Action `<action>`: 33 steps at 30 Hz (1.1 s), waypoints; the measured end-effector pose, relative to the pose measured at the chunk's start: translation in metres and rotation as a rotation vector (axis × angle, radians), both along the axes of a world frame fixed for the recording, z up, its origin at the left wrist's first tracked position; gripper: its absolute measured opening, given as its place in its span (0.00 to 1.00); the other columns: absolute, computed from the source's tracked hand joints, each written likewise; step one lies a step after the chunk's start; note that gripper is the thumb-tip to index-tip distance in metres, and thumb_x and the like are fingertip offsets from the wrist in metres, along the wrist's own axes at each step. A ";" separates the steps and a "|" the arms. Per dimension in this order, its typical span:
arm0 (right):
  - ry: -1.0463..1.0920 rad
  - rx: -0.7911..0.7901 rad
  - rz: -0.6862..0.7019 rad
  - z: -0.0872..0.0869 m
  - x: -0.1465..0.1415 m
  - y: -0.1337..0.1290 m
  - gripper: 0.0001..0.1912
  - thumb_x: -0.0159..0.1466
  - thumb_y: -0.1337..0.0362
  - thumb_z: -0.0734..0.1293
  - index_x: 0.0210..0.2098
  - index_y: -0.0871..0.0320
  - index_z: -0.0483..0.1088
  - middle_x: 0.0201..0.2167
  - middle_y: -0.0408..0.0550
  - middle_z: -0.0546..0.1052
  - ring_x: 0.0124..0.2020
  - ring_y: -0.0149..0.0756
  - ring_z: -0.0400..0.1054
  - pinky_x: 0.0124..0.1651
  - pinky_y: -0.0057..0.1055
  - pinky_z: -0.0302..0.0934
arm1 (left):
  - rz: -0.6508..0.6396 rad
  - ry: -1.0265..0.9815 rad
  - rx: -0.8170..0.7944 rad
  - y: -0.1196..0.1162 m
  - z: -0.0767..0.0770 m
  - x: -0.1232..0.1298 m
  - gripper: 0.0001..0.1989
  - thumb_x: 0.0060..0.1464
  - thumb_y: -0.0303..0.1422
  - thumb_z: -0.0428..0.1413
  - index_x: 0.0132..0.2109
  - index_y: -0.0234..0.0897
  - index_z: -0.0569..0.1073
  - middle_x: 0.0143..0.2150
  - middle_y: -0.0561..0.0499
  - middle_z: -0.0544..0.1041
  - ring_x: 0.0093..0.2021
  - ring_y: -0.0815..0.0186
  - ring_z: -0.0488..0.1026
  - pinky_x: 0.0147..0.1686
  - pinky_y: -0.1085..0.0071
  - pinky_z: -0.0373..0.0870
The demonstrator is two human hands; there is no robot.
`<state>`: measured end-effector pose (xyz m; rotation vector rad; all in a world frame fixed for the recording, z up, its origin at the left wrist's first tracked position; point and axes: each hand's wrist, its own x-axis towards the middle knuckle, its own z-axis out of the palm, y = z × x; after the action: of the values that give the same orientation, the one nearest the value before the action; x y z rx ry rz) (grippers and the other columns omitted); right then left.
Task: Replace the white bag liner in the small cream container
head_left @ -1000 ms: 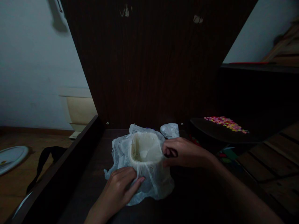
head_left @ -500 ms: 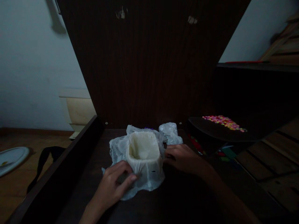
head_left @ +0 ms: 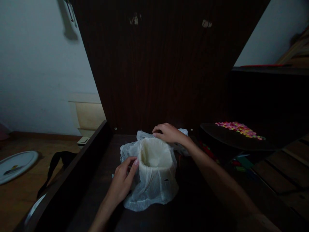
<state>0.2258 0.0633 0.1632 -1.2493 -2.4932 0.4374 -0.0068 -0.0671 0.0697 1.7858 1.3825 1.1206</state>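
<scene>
A small square container [head_left: 156,154] stands on the dark wooden surface, its opening facing up. A thin whitish plastic bag [head_left: 154,191] lines it and hangs crumpled over its outside, with a small tear at the front right. My left hand [head_left: 125,175] is at the container's left side, thumb and fingers apart near the rim, with no object held. My right hand [head_left: 166,132] reaches behind the container, fingers bent down at the bag's back edge; whether they pinch the plastic is not clear.
Behind my right forearm sits another crumpled white bag [head_left: 183,132], partly hidden. A dark shelf [head_left: 207,132] at right bears many pink and yellow pieces [head_left: 238,129]. A raised wooden edge [head_left: 79,164] runs along the left; a white oval lid-like object [head_left: 18,164] lies beyond it.
My right hand has moved from the container's right side to behind its back rim. My left hand has shifted up towards the left rim. The view has shifted slightly.
</scene>
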 end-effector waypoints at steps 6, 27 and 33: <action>0.111 -0.118 0.033 -0.021 0.008 0.019 0.09 0.65 0.65 0.66 0.33 0.61 0.77 0.27 0.45 0.78 0.28 0.32 0.69 0.31 0.26 0.57 | -0.055 -0.031 -0.021 0.007 -0.007 -0.001 0.15 0.63 0.44 0.51 0.40 0.37 0.75 0.35 0.48 0.80 0.35 0.59 0.76 0.36 0.69 0.69; 0.339 0.077 -0.222 -0.056 0.035 0.005 0.08 0.65 0.69 0.63 0.28 0.59 0.70 0.27 0.43 0.72 0.29 0.32 0.65 0.34 0.28 0.55 | -0.222 0.093 0.061 -0.016 -0.007 -0.010 0.12 0.62 0.35 0.49 0.30 0.37 0.68 0.26 0.54 0.70 0.27 0.67 0.70 0.30 0.75 0.65; 0.288 0.134 0.024 -0.009 0.018 -0.020 0.03 0.65 0.66 0.67 0.36 0.58 0.74 0.33 0.45 0.75 0.33 0.33 0.68 0.38 0.29 0.60 | -0.252 0.121 0.047 -0.016 -0.004 -0.012 0.11 0.63 0.34 0.50 0.32 0.37 0.71 0.27 0.53 0.73 0.29 0.66 0.72 0.32 0.74 0.67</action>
<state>0.2436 0.0429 0.1546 -1.0267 -2.2564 0.4163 -0.0190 -0.0831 0.0653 2.0254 1.1657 0.9317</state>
